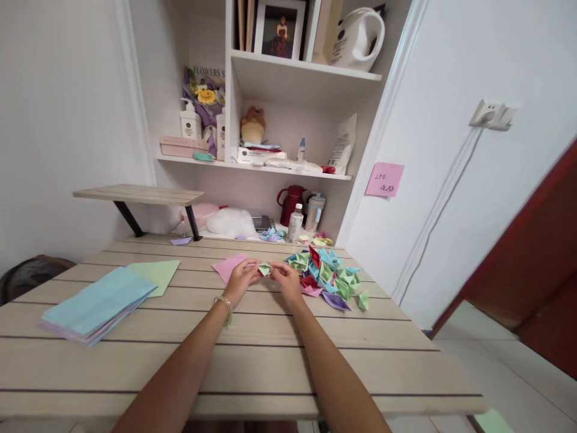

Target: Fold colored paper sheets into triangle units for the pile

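Note:
My left hand point(242, 278) and my right hand point(285, 280) meet over the wooden table point(252, 355), both pinching a small folded green paper piece point(264, 269) between their fingertips. A pink paper sheet point(226, 266) lies flat just behind my left hand. Right of my right hand sits a pile of folded paper pieces point(328, 275) in green, blue, red and purple. A bead bracelet is on my left wrist.
A stack of coloured paper sheets point(97, 305) with a light blue top lies at the table's left, a green sheet point(155, 273) beside it. Shelves at the back hold a red jug point(291, 203), bottles and a white kettle point(358, 37). A pink note point(384, 179) sticks on the wall.

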`<state>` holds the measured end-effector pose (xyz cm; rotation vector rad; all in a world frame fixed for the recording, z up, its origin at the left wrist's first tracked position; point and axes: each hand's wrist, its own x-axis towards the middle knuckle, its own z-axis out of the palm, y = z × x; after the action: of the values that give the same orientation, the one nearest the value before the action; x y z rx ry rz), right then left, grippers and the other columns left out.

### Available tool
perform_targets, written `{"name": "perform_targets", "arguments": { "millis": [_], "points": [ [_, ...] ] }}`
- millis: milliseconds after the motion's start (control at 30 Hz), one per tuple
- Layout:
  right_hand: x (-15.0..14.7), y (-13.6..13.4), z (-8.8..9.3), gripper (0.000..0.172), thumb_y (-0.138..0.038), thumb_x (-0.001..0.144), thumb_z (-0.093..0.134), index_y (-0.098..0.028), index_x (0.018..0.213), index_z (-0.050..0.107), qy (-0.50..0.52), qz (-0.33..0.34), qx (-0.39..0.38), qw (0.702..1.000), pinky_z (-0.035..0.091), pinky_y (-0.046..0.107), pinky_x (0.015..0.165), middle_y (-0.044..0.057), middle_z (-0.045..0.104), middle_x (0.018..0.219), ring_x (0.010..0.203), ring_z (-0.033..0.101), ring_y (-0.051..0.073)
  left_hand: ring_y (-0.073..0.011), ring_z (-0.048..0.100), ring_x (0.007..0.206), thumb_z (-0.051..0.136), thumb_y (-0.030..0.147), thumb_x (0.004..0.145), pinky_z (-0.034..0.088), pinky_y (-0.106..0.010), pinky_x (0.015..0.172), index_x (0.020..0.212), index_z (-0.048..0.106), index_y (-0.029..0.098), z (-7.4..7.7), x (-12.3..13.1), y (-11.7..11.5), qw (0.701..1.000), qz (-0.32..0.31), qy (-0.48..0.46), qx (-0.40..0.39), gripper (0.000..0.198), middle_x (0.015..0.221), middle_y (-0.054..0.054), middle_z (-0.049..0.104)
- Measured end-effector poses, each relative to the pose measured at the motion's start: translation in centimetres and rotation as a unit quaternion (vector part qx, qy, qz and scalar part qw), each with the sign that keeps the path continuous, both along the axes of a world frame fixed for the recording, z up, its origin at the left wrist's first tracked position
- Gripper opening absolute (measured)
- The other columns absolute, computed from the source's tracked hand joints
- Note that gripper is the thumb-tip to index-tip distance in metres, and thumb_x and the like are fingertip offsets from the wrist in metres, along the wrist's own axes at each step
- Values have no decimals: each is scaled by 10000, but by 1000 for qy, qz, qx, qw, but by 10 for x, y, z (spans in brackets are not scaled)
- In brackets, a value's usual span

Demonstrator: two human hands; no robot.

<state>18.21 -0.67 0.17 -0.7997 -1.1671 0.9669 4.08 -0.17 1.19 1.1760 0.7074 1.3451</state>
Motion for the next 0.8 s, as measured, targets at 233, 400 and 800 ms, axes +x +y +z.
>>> {"name": "perform_targets", "arguments": {
  "millis": [233, 400, 800],
  "points": [
    [0, -1, 1, 214, -296, 622, 626, -156, 776, 675, -6, -6, -7, 1000, 475, 285, 635, 44, 667, 717, 615, 594, 150, -184, 642, 768, 651, 241, 638, 490, -320, 753, 864, 599, 107, -2, 1, 1, 1000, -2, -8, -14, 268, 822, -104, 679],
    [-1, -3, 2, 248, -305, 593, 670, -142, 778, 655, -24, -3, -8, 1000, 470, 277, 615, 47, 657, 686, 615, 596, 153, -164, 640, 708, 670, 230, 604, 495, -288, 709, 836, 617, 96, -6, 1, 5, 1000, 13, 21, 4, 273, 764, -86, 681],
    [-2, -4, -3, 369, -285, 519, 727, -164, 823, 557, -36, 6, -26, 999, 418, 205, 485, -15, 604, 600, 532, 555, 113, -144, 624, 626, 745, 260, 507, 503, -263, 612, 761, 582, 118, -11, -2, 8, 996, 36, 76, 11, 333, 694, -60, 667]
  ]
}}
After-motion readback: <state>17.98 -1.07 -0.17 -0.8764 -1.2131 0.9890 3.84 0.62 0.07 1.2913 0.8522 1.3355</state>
